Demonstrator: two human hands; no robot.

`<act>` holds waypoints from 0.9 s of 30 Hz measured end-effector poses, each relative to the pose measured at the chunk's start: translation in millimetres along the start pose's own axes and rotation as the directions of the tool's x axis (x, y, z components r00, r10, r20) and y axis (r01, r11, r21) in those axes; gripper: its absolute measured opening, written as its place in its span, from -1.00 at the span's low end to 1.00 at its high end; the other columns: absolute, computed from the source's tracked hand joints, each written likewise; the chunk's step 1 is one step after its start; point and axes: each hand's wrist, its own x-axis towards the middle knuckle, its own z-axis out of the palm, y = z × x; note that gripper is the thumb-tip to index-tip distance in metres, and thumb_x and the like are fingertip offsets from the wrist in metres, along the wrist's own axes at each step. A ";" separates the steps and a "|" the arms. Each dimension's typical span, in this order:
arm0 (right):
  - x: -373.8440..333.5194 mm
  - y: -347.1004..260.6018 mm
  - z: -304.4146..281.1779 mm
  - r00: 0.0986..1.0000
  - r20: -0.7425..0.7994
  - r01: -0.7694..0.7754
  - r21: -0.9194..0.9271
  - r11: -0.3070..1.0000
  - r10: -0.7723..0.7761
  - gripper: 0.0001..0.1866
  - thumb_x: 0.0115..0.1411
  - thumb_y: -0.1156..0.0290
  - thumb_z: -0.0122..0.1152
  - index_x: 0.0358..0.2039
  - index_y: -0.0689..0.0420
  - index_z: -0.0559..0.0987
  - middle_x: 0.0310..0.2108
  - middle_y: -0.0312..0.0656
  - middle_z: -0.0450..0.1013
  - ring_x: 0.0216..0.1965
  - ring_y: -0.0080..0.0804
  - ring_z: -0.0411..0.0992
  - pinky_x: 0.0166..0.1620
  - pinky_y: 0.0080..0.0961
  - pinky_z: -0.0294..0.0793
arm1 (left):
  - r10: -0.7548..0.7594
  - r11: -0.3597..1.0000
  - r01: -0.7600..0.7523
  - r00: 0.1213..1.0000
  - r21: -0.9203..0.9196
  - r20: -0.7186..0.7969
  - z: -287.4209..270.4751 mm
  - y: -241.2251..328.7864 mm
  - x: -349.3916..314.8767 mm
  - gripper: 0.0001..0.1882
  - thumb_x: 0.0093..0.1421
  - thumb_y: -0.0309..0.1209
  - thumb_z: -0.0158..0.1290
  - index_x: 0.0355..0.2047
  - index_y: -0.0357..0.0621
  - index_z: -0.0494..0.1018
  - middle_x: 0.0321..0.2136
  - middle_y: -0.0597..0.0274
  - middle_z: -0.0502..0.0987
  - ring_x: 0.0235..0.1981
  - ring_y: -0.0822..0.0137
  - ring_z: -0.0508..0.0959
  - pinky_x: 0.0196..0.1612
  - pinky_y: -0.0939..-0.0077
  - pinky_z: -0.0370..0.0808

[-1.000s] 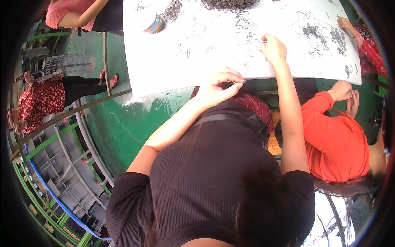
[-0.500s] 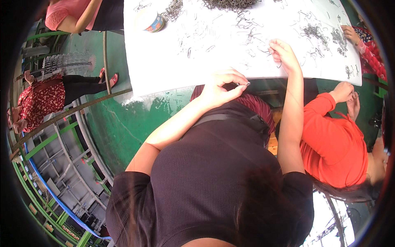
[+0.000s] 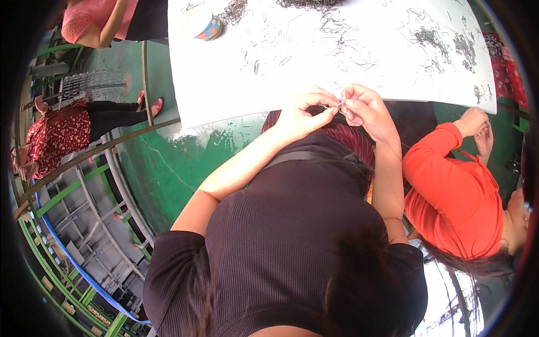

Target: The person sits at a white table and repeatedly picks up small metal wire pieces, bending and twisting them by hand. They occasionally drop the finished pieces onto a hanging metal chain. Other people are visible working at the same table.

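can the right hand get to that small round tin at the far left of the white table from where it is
Probably not easily: the right hand is pinching a small wire piece with the left hand, and the tin lies far across.

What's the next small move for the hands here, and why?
Probably keep joining the two small wire pieces: the left hand and right hand pinch them together at the fingertips, just off the white table's near edge, with loose wire bits scattered beyond.

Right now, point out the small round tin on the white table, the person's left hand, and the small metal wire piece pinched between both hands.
small round tin (image 3: 203, 24): head view, on its pale top.
left hand (image 3: 299, 115): head view, back of the hand.
small metal wire piece (image 3: 332, 105): head view, on the bit showing between the fingertips.
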 end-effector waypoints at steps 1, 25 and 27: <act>0.3 3.3 0.0 1.000 -0.019 -0.002 -0.007 1.000 0.002 -0.97 0.08 0.53 -0.10 -0.48 0.19 0.31 -0.66 -0.36 0.26 -0.71 -0.80 0.05 -0.67 -0.85 0.00 | -0.013 1.000 0.013 1.000 0.009 0.014 0.0 1.8 0.5 -0.91 -0.06 -0.58 0.04 -0.47 -0.25 0.46 -0.46 0.15 0.49 -0.38 0.35 0.47 -0.26 0.51 0.38; -15.5 15.0 9.1 0.771 -0.029 0.372 -0.790 0.487 -0.636 -0.91 -0.06 0.65 0.03 -0.48 0.25 0.36 -0.63 -0.22 0.34 -0.63 -0.57 0.31 -0.55 -0.67 0.30 | -0.269 0.536 0.411 0.911 0.738 -0.312 -82.5 -84.5 46.1 -0.79 -0.21 -0.25 0.13 -0.60 -0.11 0.48 -0.71 0.28 0.47 -0.57 0.39 0.48 -0.21 0.48 0.30; -15.0 13.6 8.3 0.799 -0.052 0.324 -0.802 0.502 -0.599 -0.92 -0.05 0.64 0.03 -0.48 0.26 0.37 -0.63 -0.21 0.34 -0.62 -0.56 0.32 -0.54 -0.67 0.32 | -0.385 0.523 0.460 0.879 0.718 -0.282 -84.6 -90.5 46.3 -0.79 -0.20 -0.23 0.12 -0.64 -0.10 0.48 -0.79 0.31 0.44 -0.64 0.42 0.46 -0.24 0.48 0.31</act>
